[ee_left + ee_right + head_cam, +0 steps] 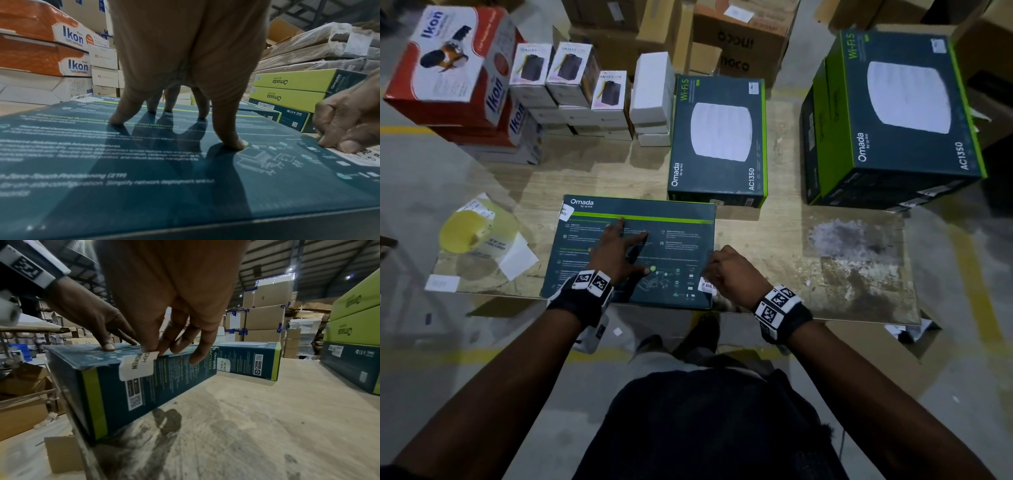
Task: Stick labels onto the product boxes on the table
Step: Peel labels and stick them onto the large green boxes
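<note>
The left hand [616, 251], fingers spread, pins the flat dark-teal cardboard box [671, 240]. At its four o'clock corner, the right hand [729, 270] pinches the white paper label [139, 366] over the edge. Next, I judge, press it flat.

Dark teal box [630, 246], green stripe, white label [137, 368].

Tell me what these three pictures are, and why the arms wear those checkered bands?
No machine here: a person is working with bare hands. The bands hold small cameras. One picture comes from a camera on the head, looking down; the other two look along each hand from the wrists.

On the table lies a flat dark Omada box. The left hand presses on its top with spread fingers, keeping it steady. The right hand is at the box's near right corner, its grip pinching a white seal label that folds over the box's edge. More Omada boxes, Ikon boxes and a yellow roll lie around.
</note>
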A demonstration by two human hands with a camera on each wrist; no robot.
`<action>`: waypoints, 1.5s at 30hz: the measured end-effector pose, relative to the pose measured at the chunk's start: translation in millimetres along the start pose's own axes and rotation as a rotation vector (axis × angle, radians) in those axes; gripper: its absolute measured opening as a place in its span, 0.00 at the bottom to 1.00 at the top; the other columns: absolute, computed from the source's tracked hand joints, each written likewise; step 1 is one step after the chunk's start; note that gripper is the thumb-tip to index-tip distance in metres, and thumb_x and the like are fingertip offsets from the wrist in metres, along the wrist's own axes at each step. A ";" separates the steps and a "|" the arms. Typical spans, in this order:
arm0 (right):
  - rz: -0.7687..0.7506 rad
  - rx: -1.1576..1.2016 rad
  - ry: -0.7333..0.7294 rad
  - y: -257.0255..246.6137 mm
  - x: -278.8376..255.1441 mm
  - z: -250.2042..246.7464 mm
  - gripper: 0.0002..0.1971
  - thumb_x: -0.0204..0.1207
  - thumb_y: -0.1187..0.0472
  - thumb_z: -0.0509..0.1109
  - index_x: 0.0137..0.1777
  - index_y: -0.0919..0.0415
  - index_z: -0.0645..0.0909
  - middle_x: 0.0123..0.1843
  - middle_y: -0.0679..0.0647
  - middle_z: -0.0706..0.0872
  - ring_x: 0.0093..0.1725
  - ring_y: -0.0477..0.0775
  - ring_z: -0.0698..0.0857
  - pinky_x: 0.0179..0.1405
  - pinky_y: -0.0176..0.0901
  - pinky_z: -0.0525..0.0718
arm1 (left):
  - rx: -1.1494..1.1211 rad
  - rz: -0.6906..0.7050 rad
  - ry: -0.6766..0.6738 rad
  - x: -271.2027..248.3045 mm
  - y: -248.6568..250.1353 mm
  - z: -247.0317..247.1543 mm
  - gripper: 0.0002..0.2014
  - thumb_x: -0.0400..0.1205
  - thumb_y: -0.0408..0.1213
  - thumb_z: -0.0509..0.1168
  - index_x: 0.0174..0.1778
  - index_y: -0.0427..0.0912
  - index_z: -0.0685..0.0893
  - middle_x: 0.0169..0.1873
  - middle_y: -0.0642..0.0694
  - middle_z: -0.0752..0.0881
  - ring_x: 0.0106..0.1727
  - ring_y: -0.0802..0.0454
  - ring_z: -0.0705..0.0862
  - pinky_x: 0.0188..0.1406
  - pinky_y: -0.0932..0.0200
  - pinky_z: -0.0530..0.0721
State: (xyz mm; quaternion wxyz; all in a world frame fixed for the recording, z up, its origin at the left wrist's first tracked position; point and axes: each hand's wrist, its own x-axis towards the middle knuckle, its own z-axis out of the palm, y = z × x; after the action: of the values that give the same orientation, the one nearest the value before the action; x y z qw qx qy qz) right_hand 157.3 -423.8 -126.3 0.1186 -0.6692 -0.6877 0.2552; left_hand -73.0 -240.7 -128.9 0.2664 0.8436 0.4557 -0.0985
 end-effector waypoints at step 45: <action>0.200 0.357 0.189 -16.7 -16.2 12.4 0.11 0.74 0.62 0.70 0.49 0.66 0.92 0.45 0.60 0.86 0.42 0.61 0.88 0.42 0.42 0.81 | -0.012 -0.143 -0.134 -11.3 31.3 -13.6 0.40 0.72 0.50 0.80 0.79 0.66 0.70 0.88 0.49 0.40 0.87 0.40 0.38 0.74 0.15 0.54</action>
State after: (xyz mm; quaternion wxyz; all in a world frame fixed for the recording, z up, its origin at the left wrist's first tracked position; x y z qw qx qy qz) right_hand 137.9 -441.7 -125.3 0.2734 -0.7235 -0.5474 0.3196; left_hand -54.7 -255.3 -101.7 0.2936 0.7990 0.4962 -0.1710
